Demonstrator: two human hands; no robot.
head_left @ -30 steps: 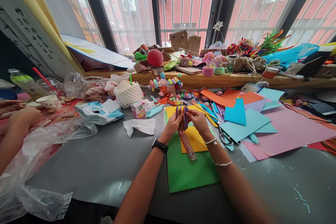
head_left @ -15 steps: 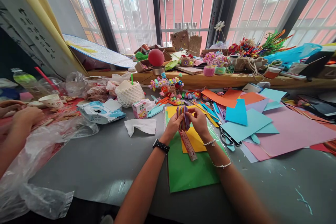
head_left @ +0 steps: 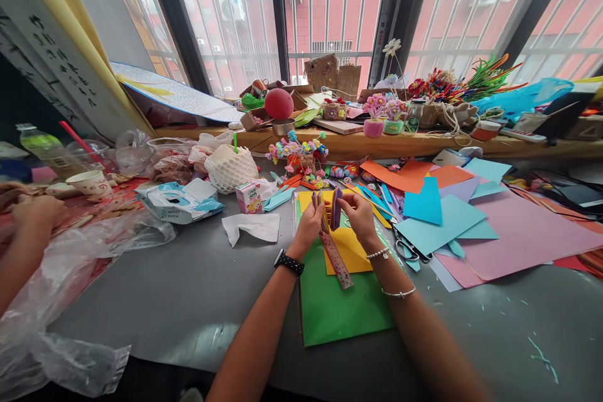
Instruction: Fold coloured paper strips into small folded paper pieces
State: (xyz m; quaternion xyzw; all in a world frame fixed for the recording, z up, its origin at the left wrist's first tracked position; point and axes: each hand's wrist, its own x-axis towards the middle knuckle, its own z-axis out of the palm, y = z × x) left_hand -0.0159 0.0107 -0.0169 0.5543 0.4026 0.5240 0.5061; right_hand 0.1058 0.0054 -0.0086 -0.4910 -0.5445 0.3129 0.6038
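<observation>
Between my hands is a small stack of folded paper (head_left: 336, 208) in purple, yellow and other colours, its layers spread apart. My left hand (head_left: 309, 226) pinches the left side of it. The fingers of my right hand (head_left: 358, 217) close on the purple right side. Below them lies a pink patterned ruler (head_left: 336, 260), slanting over a yellow sheet (head_left: 355, 251). Both rest on a green sheet of paper (head_left: 346, 311) on the grey table. The ruler's top end is partly hidden by my left hand.
Scissors (head_left: 411, 252) and coloured paper sheets (head_left: 445, 226) lie to the right. On the left are a wet-wipe pack (head_left: 181, 202), a white tissue (head_left: 252, 227), a small pink carton (head_left: 249, 197) and plastic wrap (head_left: 47, 320). Another person's hand (head_left: 38, 210) is at far left.
The striped paper stack has parted into two sections, with a gap between my hands. The other person's hand has shifted slightly left.
</observation>
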